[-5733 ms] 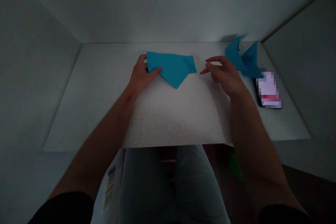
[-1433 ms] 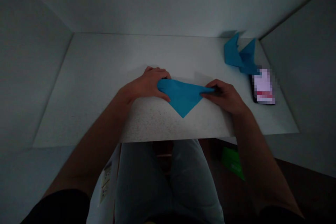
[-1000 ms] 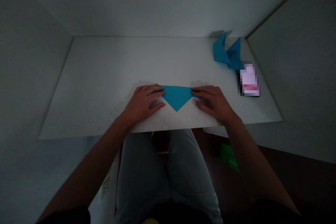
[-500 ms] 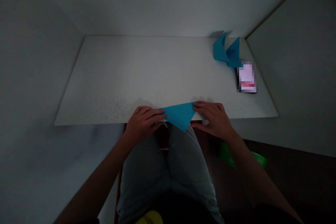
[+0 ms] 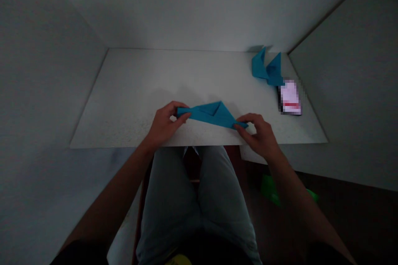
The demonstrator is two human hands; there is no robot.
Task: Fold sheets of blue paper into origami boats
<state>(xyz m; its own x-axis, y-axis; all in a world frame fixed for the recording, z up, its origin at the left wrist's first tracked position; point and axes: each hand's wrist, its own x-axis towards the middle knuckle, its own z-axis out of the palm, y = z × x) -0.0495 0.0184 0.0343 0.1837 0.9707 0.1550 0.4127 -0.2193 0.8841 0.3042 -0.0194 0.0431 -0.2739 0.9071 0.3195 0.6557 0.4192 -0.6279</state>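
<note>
Dim white tabletop [image 5: 192, 74] | folded blue paper [image 5: 211, 116] near its front edge, perhaps lifted | left hand [image 5: 164, 123], right hand [image 5: 260, 136] each pinching one end | uneven pull could skew or tear it

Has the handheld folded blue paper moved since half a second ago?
Yes, toward the grey back wall: the folded blue paper overlapped the front edge of the white tabletop then; now it shows wholly beyond it.

A small, dimly lit indoor desk nook, whether in a home or an office cannot be told: a plain white table [image 5: 149, 78] sits against a bare, pale back wall [image 5: 186, 8], with a left wall [image 5: 46, 70] and right wall [image 5: 357, 70] closing in its ends, above a dark floor [image 5: 336, 227].
</note>
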